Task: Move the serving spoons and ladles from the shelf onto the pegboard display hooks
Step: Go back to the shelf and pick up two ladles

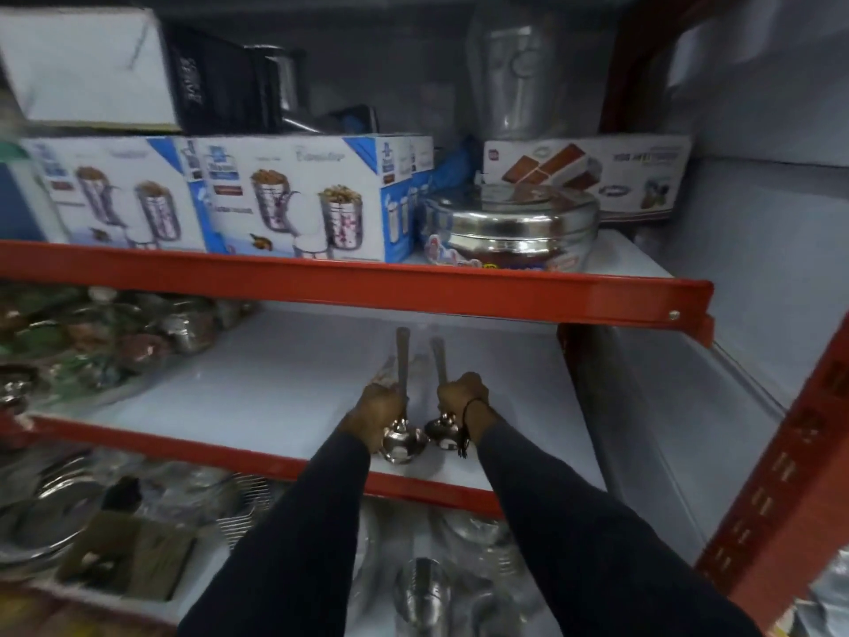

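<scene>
Both arms out over the middle shelf (275, 388), and each fist is wrapped tight round a ladle: left hand (377, 403) on the left ladle (400, 441), right hand (461, 397) on the right ladle (442, 432). Handles point up and away from the person, bowls hang low near the shelf's front lip; whether they touch the board I can't tell through the blur. Gripping low on the stems like this looks like a way to keep the heavy bowls steady and leave the handle ends free for the hooks. Count: two ladles, one per hand, side by side, close but apart. Something pale and thin lies just behind the left hand, maybe more utensils, too smeared to count. No pegboard in view, so the hanging is yet to come
</scene>
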The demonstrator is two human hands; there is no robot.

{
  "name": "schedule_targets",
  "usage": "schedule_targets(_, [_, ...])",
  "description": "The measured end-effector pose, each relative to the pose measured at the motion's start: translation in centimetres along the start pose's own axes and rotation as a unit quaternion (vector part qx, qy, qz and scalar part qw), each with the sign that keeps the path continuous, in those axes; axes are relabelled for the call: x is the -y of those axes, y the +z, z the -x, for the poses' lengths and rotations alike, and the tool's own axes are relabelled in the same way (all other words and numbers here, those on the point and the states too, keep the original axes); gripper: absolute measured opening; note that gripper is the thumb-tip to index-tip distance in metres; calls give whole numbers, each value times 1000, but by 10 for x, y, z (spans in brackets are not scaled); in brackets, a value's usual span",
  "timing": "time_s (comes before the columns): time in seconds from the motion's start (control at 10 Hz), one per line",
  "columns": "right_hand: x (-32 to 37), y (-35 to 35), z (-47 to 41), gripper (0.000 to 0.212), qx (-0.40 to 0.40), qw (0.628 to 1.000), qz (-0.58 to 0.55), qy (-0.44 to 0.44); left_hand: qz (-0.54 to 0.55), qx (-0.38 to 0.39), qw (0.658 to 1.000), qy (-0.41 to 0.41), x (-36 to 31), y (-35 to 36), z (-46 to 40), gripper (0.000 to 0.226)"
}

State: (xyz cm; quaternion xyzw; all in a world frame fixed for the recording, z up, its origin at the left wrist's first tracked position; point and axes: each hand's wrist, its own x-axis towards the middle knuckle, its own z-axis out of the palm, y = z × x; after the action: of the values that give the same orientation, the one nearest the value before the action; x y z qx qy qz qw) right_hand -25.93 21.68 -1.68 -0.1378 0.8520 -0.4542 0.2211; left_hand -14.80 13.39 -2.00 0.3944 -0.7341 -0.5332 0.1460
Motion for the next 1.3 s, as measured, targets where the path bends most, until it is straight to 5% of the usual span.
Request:
schedule_targets(0.2, [70,73,44,30,121,990,-9,-74,56,-157,985,-35,29,-123,33,25])
schedule_targets(0.4, [110,196,145,4,301,944,-40,-131,106,-325,938,-58,101,-246,137,19])
schedule_targets(0.5, [124,254,224,6,421,885,1,-196,146,-451,879,-59,143,-298,222,32])
schedule_targets(0.6, [131,288,306,32,547,802,83,-225,159,-522,834,-77,165,-326,319,18])
schedule_targets(0.8, [127,318,490,32,679,664,78,-304,147,-714,679,-86,181,-334,504,29])
schedule_targets(1.0, [80,282,636,25,817,477,69,-316,80,-879,449,-139,171,-279,650,14])
schedule_targets(1.1, [54,246,690,23,871,376,84,-305,95,-915,371,-127,159,-238,706,18])
schedule_targets(1.3, [14,175,768,23,916,245,78,-307,80,-945,288,-131,125,-157,778,16])
